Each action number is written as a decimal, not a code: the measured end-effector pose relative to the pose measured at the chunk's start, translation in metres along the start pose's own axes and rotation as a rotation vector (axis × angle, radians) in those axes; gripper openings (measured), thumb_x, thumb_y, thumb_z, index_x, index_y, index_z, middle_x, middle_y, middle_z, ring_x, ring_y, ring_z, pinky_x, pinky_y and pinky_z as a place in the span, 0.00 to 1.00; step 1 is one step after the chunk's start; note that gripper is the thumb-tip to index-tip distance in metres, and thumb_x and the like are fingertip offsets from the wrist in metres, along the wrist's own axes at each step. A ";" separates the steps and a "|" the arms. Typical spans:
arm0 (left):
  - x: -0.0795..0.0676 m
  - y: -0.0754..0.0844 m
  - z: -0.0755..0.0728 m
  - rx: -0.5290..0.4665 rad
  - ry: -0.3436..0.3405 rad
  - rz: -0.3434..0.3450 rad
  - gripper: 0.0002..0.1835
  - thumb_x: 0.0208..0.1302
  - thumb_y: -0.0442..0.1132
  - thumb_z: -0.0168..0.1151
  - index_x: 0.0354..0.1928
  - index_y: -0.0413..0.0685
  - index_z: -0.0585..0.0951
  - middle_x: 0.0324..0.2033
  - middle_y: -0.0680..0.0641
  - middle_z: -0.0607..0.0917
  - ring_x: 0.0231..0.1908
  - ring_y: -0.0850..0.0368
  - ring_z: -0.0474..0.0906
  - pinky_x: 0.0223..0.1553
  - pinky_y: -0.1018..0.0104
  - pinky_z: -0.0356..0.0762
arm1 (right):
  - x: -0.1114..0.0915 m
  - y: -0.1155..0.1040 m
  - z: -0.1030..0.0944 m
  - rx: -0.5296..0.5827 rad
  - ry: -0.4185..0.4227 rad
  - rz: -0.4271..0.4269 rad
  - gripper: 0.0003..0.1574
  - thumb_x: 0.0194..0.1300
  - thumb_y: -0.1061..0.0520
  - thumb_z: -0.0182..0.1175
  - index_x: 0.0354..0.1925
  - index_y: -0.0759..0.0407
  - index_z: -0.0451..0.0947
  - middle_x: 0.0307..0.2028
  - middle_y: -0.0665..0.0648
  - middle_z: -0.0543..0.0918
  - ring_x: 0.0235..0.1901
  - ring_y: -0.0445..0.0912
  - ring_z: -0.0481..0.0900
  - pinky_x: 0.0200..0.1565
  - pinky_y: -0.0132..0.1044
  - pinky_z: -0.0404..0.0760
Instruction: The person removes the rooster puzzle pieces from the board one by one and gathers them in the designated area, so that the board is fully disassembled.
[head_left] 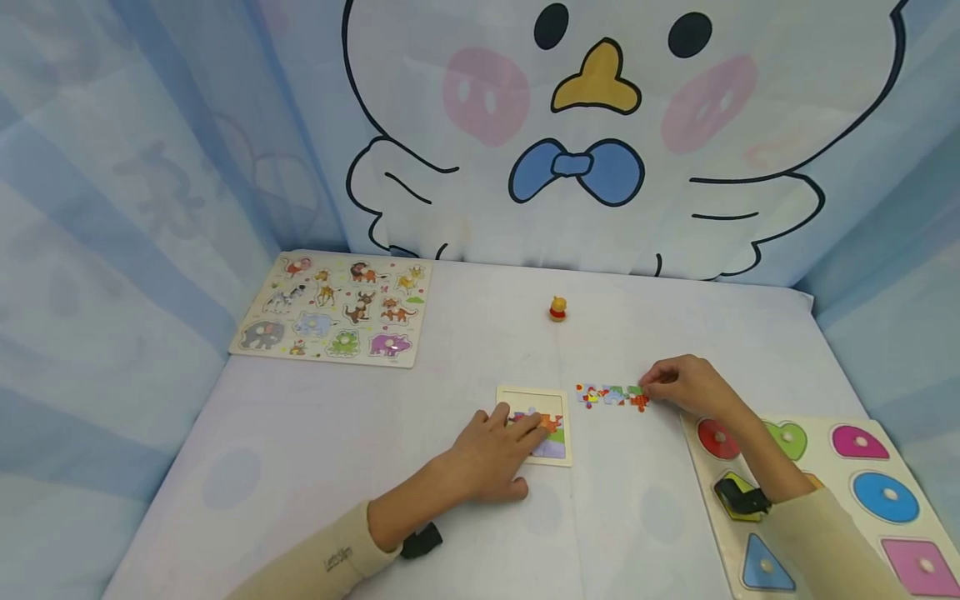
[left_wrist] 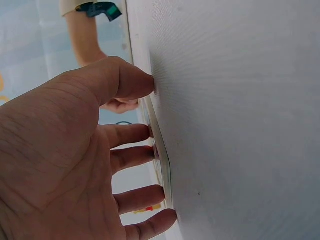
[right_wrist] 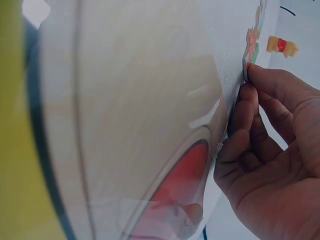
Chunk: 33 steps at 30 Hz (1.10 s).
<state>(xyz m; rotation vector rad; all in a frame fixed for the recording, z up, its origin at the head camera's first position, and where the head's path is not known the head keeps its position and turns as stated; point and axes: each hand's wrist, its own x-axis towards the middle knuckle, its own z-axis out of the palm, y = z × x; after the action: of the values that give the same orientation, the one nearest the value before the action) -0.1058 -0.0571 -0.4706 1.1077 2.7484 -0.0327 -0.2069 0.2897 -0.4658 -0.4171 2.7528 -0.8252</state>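
Observation:
A small wooden puzzle tray [head_left: 568,433], partly filled with jigsaw pieces, lies flat on the white table. My left hand [head_left: 491,450] rests on it with fingers spread, and they cover part of the picture. In the left wrist view, the fingertips [left_wrist: 157,194] touch the tray's edge and face. To the right of the tray, several jigsaw pieces [head_left: 613,395] lie joined in a short row. My right hand [head_left: 690,385] pinches the jigsaw piece [right_wrist: 251,47] at the row's right end between thumb and finger.
A shape board [head_left: 813,492] with knobbed pieces lies under my right forearm. An animal puzzle board [head_left: 330,308] is at the back left. Behind the row stands a small yellow bear figure [head_left: 557,309] in red. A patterned curtain [head_left: 480,208] borders the table.

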 end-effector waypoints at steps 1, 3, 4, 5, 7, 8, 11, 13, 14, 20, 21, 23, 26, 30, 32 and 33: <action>0.000 0.000 0.000 0.000 0.001 -0.001 0.37 0.62 0.57 0.58 0.73 0.61 0.63 0.72 0.57 0.62 0.56 0.50 0.63 0.49 0.52 0.69 | 0.000 0.000 0.000 -0.002 0.002 0.001 0.03 0.62 0.57 0.67 0.34 0.53 0.87 0.29 0.47 0.84 0.33 0.45 0.76 0.36 0.36 0.75; 0.000 0.001 0.000 -0.001 0.004 -0.001 0.38 0.62 0.57 0.58 0.73 0.60 0.63 0.72 0.56 0.62 0.56 0.50 0.63 0.49 0.52 0.69 | 0.000 0.000 0.000 -0.007 0.000 0.002 0.03 0.63 0.57 0.66 0.33 0.54 0.86 0.29 0.47 0.84 0.32 0.45 0.76 0.36 0.36 0.75; 0.000 0.002 0.000 -0.002 0.005 -0.002 0.38 0.62 0.57 0.58 0.73 0.60 0.63 0.72 0.56 0.62 0.56 0.49 0.63 0.49 0.52 0.69 | 0.000 0.000 0.001 -0.010 0.000 0.006 0.03 0.63 0.57 0.66 0.33 0.54 0.86 0.29 0.47 0.83 0.32 0.45 0.76 0.36 0.36 0.75; 0.000 0.002 0.000 -0.001 0.006 -0.003 0.38 0.62 0.57 0.59 0.73 0.60 0.63 0.72 0.56 0.62 0.56 0.49 0.63 0.49 0.52 0.70 | 0.000 0.000 0.001 -0.015 0.000 0.008 0.03 0.63 0.57 0.66 0.33 0.53 0.86 0.29 0.46 0.83 0.32 0.45 0.76 0.36 0.36 0.75; -0.001 0.002 0.000 0.006 0.009 -0.005 0.38 0.62 0.57 0.58 0.73 0.59 0.63 0.72 0.56 0.62 0.56 0.49 0.63 0.49 0.52 0.70 | 0.000 -0.001 0.001 -0.022 0.001 0.006 0.03 0.63 0.57 0.66 0.33 0.53 0.86 0.28 0.46 0.83 0.32 0.45 0.76 0.36 0.36 0.75; -0.001 0.002 0.000 0.009 0.010 -0.005 0.38 0.62 0.57 0.58 0.73 0.59 0.63 0.72 0.56 0.62 0.57 0.49 0.63 0.49 0.52 0.70 | 0.000 -0.001 0.001 -0.025 0.001 0.002 0.03 0.63 0.57 0.66 0.33 0.53 0.86 0.28 0.46 0.83 0.32 0.45 0.76 0.36 0.37 0.75; -0.001 0.003 -0.001 0.020 0.010 -0.010 0.38 0.62 0.57 0.58 0.74 0.60 0.63 0.72 0.56 0.62 0.57 0.49 0.62 0.49 0.52 0.70 | 0.000 -0.002 -0.001 -0.029 -0.001 -0.009 0.03 0.63 0.58 0.66 0.34 0.53 0.86 0.28 0.46 0.83 0.32 0.45 0.77 0.36 0.37 0.76; -0.002 0.003 -0.001 0.019 0.008 -0.012 0.38 0.62 0.56 0.59 0.74 0.59 0.63 0.72 0.56 0.62 0.57 0.49 0.62 0.50 0.52 0.70 | 0.000 -0.003 -0.002 -0.038 -0.006 -0.015 0.03 0.63 0.57 0.65 0.34 0.54 0.86 0.29 0.46 0.83 0.32 0.45 0.77 0.36 0.37 0.76; -0.002 0.004 -0.001 0.024 0.008 -0.010 0.38 0.62 0.56 0.59 0.74 0.59 0.63 0.72 0.57 0.62 0.57 0.49 0.62 0.50 0.52 0.70 | 0.000 -0.004 -0.003 -0.046 -0.009 -0.016 0.04 0.64 0.57 0.65 0.35 0.54 0.86 0.30 0.46 0.84 0.32 0.45 0.77 0.36 0.38 0.76; -0.002 0.012 0.003 0.076 0.009 -0.023 0.39 0.62 0.53 0.58 0.75 0.53 0.63 0.72 0.56 0.61 0.62 0.49 0.61 0.56 0.51 0.67 | 0.003 -0.025 -0.005 -0.070 0.007 -0.051 0.07 0.66 0.57 0.64 0.41 0.57 0.87 0.34 0.48 0.84 0.33 0.45 0.76 0.37 0.39 0.77; -0.002 0.014 0.004 0.092 0.013 -0.028 0.39 0.62 0.52 0.58 0.75 0.52 0.63 0.72 0.56 0.61 0.63 0.49 0.61 0.56 0.51 0.67 | 0.005 -0.031 -0.004 -0.063 0.009 -0.068 0.08 0.66 0.57 0.64 0.41 0.57 0.86 0.34 0.48 0.84 0.33 0.46 0.76 0.36 0.39 0.76; -0.004 0.016 0.003 0.130 0.020 -0.035 0.38 0.63 0.51 0.57 0.75 0.51 0.63 0.71 0.55 0.62 0.64 0.50 0.61 0.56 0.50 0.68 | 0.009 -0.048 0.002 -0.041 0.000 -0.108 0.08 0.66 0.58 0.64 0.43 0.58 0.86 0.33 0.48 0.83 0.32 0.46 0.77 0.33 0.38 0.77; -0.006 0.018 0.000 0.163 0.023 -0.043 0.38 0.63 0.52 0.56 0.75 0.51 0.63 0.71 0.55 0.62 0.62 0.52 0.62 0.53 0.52 0.70 | 0.016 -0.077 0.018 -0.006 -0.040 -0.196 0.08 0.65 0.60 0.65 0.43 0.59 0.85 0.31 0.47 0.82 0.29 0.44 0.76 0.30 0.36 0.77; -0.008 0.019 -0.003 0.153 -0.009 -0.053 0.38 0.65 0.53 0.55 0.76 0.54 0.61 0.73 0.56 0.60 0.63 0.52 0.61 0.53 0.52 0.71 | 0.026 -0.110 0.044 0.016 -0.108 -0.354 0.08 0.64 0.61 0.65 0.42 0.59 0.86 0.32 0.46 0.83 0.31 0.40 0.77 0.34 0.35 0.77; -0.008 0.019 -0.004 0.139 -0.024 -0.051 0.38 0.66 0.53 0.54 0.77 0.54 0.60 0.75 0.57 0.58 0.65 0.51 0.60 0.54 0.51 0.71 | 0.030 -0.122 0.056 0.012 -0.149 -0.418 0.07 0.64 0.62 0.65 0.41 0.59 0.86 0.33 0.45 0.83 0.31 0.39 0.77 0.36 0.35 0.77; -0.008 0.019 -0.004 0.131 -0.029 -0.051 0.38 0.66 0.53 0.54 0.77 0.55 0.59 0.75 0.57 0.57 0.65 0.51 0.60 0.54 0.51 0.71 | 0.031 -0.127 0.061 0.004 -0.166 -0.437 0.06 0.64 0.61 0.65 0.40 0.58 0.86 0.33 0.45 0.83 0.31 0.38 0.76 0.36 0.34 0.77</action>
<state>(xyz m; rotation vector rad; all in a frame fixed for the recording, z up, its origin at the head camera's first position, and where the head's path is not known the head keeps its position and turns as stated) -0.0875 -0.0482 -0.4642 1.0588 2.7826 -0.2366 -0.1922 0.1475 -0.4483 -1.0609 2.5375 -0.8425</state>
